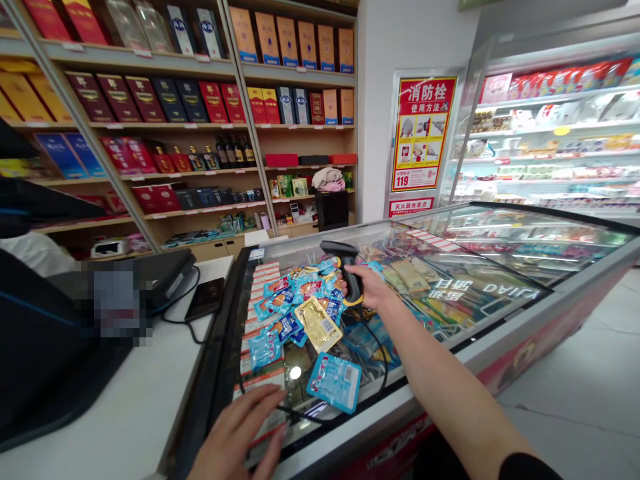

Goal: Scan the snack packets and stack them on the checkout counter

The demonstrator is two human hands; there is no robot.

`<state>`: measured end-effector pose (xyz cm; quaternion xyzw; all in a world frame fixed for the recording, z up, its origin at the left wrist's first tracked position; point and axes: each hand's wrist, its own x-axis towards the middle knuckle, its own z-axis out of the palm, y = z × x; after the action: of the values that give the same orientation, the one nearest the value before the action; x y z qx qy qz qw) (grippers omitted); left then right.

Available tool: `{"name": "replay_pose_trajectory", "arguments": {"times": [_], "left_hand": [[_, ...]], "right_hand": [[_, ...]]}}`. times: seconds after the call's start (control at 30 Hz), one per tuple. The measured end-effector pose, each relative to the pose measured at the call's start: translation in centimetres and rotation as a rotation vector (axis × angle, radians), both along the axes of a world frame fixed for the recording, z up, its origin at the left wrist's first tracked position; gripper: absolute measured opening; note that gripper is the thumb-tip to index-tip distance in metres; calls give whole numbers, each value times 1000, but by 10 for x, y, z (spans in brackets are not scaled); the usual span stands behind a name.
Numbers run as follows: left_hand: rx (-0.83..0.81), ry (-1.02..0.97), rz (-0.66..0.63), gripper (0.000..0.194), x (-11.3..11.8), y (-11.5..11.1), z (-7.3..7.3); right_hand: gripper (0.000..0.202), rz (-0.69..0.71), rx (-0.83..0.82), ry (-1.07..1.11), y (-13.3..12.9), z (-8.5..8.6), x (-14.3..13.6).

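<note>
My right hand [364, 285] is wrapped round the handle of a black and yellow barcode scanner [353, 280], held above the glass freezer top [400, 243]. A gold packet [319, 325] lies below it, on a pile of blue snack packets [285, 300]. Nearer to me, a single light-blue packet [335, 383] rests apart from the pile. My left hand [245, 433] is low at the front edge of the freezer, fingers apart and holding nothing, left of that packet. The scanner's black cable [385, 363] loops down and passes by my left fingertips.
On the left, a white counter [150, 393] bears a dark checkout machine [40, 333] and a black phone-like object [205, 298]. Shelves of boxed bottles [180, 100] stand behind. A lit refrigerated display [560, 133] is at the right.
</note>
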<state>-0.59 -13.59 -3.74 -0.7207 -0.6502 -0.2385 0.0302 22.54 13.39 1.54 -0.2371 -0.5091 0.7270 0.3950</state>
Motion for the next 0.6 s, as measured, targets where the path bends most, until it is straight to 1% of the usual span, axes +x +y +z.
{"name": "replay_pose_trajectory", "arguments": {"times": [0.03,0.1,0.13,0.17,0.2,0.27,0.3,0.33,0.4,0.47,0.53,0.6], "left_hand": [[-84,30,21,50,15,9,2],[-226,98,173,75,42,28,7],[-290,130,253,86,52,37,10],[-345,158,316,94,60,45,12],[-395,180,347,97,65,53,14],[-464,211,331,92,72,66,18],[-483,221,302,89,73,71,19],[-494,230,273,87,75,77,21],[-499,246,238,84,77,87,23],[-488,263,243,81,78,97,25],[-460,276,264,76,76,107,26],[-400,272,270,70,69,117,27]], "right_hand": [[21,-12,24,-38,0,-2,1],[19,-46,93,-112,-2,-5,1],[17,-81,171,-176,-4,-5,0],[19,-130,294,-272,-6,-6,-1],[25,-192,446,-395,-9,-6,-3],[44,-312,742,-666,-15,-7,-7],[52,-353,837,-781,-19,-9,-10],[57,-379,897,-880,-22,-10,-12],[63,-403,957,-1031,-29,-12,-16],[64,-424,1020,-1123,-33,-13,-18],[62,-459,1086,-1170,-36,-12,-18],[60,-487,1118,-1186,-38,-11,-18]]}}
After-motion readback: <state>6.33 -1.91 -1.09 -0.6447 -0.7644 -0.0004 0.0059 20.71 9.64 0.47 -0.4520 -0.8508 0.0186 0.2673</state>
